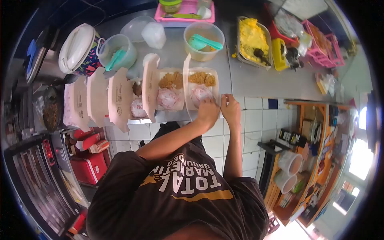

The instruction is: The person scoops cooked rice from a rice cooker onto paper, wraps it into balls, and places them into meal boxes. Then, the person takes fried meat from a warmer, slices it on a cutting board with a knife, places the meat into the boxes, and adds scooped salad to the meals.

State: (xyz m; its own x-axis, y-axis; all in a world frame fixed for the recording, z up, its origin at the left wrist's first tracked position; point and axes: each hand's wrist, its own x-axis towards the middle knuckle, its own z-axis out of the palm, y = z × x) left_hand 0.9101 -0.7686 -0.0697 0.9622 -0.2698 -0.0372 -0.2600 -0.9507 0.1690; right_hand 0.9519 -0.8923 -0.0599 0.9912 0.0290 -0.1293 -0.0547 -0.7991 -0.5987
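An open paper takeaway box (219, 90) lies at the counter's front edge, its lid raised on the left. Inside are fried chicken (202, 79) and a wrapped rice ball (199, 94). My left hand (209, 113) reaches across to the box's front right corner, its fingers curled against the box wall and beside the rice ball. At the right edge, my right hand (231, 108) has its fingers bent, pinching the box wall. Another open box (159, 106) with fried chicken and a wrapped rice ball stands just left. The fingertips of both hands are partly hidden.
Several more open boxes (119, 98) stand in a row at left, lids upright. Behind are a tub with a turquoise scoop (205, 43), a second tub (127, 60), a patterned rice container (86, 52), and a metal tray (241, 56) of yellow food. A pink tray (160, 17) sits at the back.
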